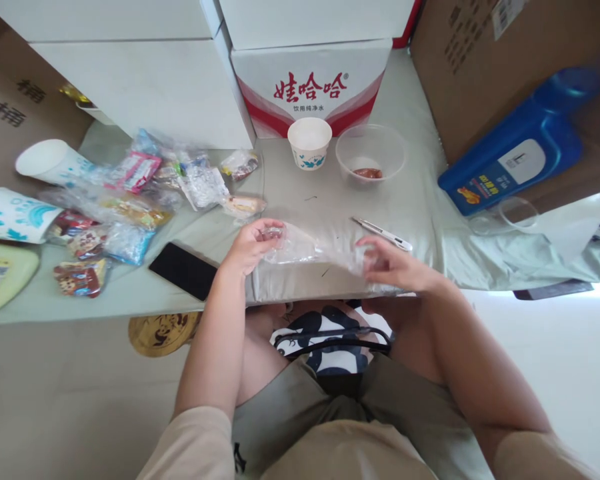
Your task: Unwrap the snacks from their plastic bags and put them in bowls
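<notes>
My left hand (254,248) is closed, pinching one end of a crumpled clear plastic bag (300,248) above the table's front edge. The bag stretches across to my right hand (393,263), whose curled fingers grip its other end and are slightly blurred. Just behind my right hand lies a slim white-and-grey pen-like tool (383,233). A black phone (184,270) rests flat beside my left wrist. Beyond the bag stands a clear plastic bowl (371,153) with a small reddish-brown piece in the bottom. An upright white paper cup (310,143) is left of the bowl.
Several wrapped snacks (130,200) are heaped at the left, near two tipped paper cups (17,215) and a pale yellow-green bottle (5,277). A blue bottle (525,143) leans at the right by a cardboard box (480,73). White boxes (130,87) line the back.
</notes>
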`<state>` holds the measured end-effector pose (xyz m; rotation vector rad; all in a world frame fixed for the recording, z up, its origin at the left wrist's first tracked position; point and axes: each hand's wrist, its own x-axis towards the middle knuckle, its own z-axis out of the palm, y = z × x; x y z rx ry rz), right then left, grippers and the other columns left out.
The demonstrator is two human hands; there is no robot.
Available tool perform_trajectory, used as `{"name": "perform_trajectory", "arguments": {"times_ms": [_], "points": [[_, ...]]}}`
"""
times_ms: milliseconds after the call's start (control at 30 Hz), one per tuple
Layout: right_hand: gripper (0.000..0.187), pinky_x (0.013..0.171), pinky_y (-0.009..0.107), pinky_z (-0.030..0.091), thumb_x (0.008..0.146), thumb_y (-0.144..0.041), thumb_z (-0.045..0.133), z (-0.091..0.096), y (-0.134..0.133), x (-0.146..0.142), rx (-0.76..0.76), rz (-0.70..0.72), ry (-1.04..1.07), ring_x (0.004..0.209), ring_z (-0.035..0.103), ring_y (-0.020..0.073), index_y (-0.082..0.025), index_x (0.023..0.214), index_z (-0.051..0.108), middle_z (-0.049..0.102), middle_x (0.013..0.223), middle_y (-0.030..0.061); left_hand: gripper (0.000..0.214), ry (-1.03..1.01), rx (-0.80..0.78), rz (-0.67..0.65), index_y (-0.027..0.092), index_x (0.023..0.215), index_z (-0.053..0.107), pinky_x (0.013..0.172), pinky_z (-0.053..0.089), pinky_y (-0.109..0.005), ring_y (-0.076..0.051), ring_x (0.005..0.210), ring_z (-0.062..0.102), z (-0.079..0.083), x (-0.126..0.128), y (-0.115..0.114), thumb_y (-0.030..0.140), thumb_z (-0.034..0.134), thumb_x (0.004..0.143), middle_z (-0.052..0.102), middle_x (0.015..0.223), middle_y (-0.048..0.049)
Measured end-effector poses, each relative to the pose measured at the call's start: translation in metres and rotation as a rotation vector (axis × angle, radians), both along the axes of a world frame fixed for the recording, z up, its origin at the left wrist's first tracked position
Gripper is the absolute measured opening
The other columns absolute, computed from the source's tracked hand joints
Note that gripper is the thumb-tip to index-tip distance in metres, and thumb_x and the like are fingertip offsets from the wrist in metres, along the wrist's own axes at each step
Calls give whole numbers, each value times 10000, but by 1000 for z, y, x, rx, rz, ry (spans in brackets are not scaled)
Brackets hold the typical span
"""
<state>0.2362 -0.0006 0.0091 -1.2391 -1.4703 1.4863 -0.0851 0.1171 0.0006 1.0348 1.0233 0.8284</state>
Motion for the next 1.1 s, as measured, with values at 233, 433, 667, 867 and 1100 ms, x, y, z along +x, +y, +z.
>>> {"name": "perform_trajectory", "arguments": {"times_ms": [233, 433, 667, 867, 1100], "points": [[399, 659, 277, 592, 862, -530, 736, -4, 3, -8, -246, -8, 210, 754, 737, 163, -207, 1083, 656, 733, 875, 32, 425, -71, -106, -398, 172, 992, 730, 397, 309, -205, -75, 499, 584, 7, -5, -4, 177, 845, 583, 746, 1098, -110], [391, 651, 265, 584, 805, -482, 806, -6, 11, -70, -248, 202, 291, 699, 703, 134, -193, 1026, 661, 731, 814, 9, 474, -163, -131, -461, 199, 1009, 717, 368, 252, -233, -83, 402, 501, 9, 9, -9, 287, 850, 563, 772, 977, -121], [438, 521, 261, 532, 779, -612, 787, -3, 4, -81, -203, -116, 436, 488, 588, 110, -237, 823, 565, 613, 588, -64, 779, -373, -176, -29, 271, 1175, 691, 580, 525, -292, -201, 763, 713, 18, 30, -17, 836, 713, 639, 768, 1166, -95], [487, 522, 268, 519, 776, -647, 769, -13, 17, -85, -126, -443, 175, 510, 609, 128, -255, 818, 481, 620, 576, -56, 655, -216, -221, -394, 181, 1060, 704, 752, 598, -334, -259, 944, 755, 0, 62, -37, 529, 957, 566, 771, 1103, -124], [539, 499, 261, 496, 794, -724, 696, -6, 11, -69, -156, -374, 173, 487, 599, 124, -266, 874, 424, 651, 615, -62, 324, -2, -204, -204, 182, 993, 629, 464, 431, -206, -137, 529, 671, -1, 59, -30, 381, 761, 773, 757, 725, -24]]}}
